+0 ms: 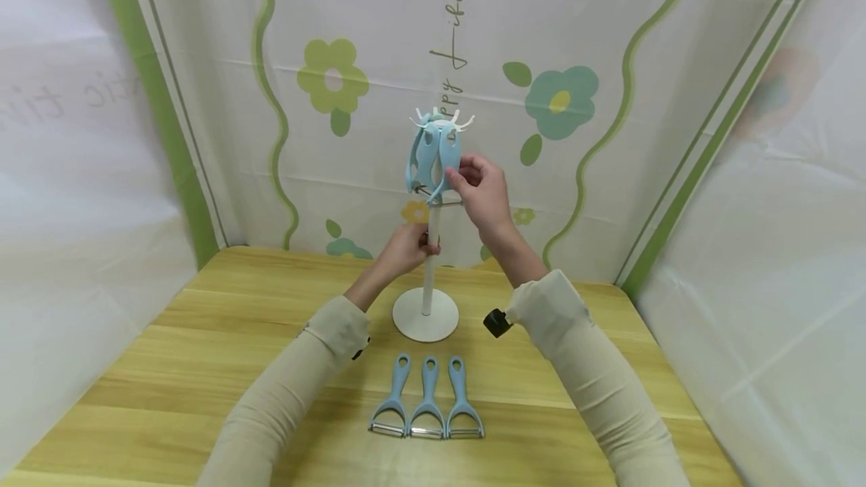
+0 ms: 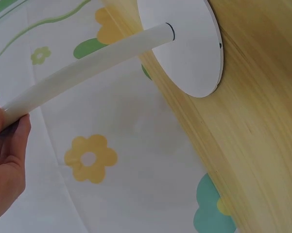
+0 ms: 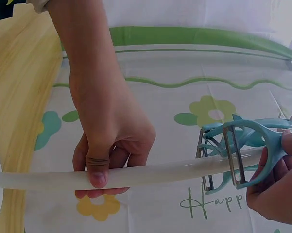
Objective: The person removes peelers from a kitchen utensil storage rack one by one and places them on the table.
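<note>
A white stand with a round base (image 1: 409, 318) and an upright pole (image 1: 429, 276) carries a ring of white hooks (image 1: 465, 125) at its top. Several light blue Y-shaped peelers (image 1: 425, 156) hang from those hooks, blades downward. My right hand (image 1: 485, 194) pinches the handle of the peeler (image 1: 449, 152) on the right between thumb and fingers; its hole is up at a hook. Lower down, my left hand (image 1: 404, 249) grips the pole, its thumb and fingers around it in the right wrist view. The hanging peelers overlap, so some are partly hidden.
Three more blue peelers (image 1: 429, 385) lie in a row on the wooden table (image 1: 555, 427) in front of the base, handles pointing away. A white flower-printed curtain (image 1: 392, 13) stands behind the table and along both sides.
</note>
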The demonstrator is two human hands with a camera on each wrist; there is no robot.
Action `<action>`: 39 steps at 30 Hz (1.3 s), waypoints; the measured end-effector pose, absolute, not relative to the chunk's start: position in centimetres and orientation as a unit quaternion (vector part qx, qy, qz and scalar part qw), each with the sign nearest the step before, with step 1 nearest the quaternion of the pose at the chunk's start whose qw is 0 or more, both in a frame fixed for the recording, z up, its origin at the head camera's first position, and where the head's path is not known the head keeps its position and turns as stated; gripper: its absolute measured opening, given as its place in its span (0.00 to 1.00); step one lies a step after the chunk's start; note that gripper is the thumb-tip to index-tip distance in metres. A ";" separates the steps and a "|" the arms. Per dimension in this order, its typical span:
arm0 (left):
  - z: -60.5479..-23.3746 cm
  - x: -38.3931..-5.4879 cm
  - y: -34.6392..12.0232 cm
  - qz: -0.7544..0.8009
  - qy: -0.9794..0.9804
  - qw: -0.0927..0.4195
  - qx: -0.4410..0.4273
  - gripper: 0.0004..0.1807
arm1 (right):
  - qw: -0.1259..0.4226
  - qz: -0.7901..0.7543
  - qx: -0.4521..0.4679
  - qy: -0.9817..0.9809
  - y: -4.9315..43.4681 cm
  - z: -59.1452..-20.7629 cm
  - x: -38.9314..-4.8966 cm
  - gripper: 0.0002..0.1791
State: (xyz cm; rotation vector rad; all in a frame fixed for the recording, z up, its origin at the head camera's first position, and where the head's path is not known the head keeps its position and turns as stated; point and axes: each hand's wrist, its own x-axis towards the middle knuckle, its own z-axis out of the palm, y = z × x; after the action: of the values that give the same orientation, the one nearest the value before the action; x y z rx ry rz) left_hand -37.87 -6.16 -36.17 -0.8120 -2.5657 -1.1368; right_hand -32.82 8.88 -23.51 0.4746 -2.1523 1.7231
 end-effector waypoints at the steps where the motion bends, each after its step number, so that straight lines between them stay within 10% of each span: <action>1: -36.2 -37.8 -6.1 -0.389 -0.872 0.110 -0.278 0.03 | 0.169 0.606 0.164 -0.760 8.9 -23.5 -32.8 0.15; 39: -36.0 -37.7 -6.1 -0.381 -0.873 0.121 -0.279 0.02 | 0.156 0.607 0.172 -0.760 10.6 -22.3 -30.8 0.13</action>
State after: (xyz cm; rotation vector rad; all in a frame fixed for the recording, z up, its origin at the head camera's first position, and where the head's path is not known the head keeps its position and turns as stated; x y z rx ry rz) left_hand -37.70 -6.10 -36.05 -0.8153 -2.5492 -1.1140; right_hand -30.81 10.55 -22.34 0.4912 -2.1762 1.7379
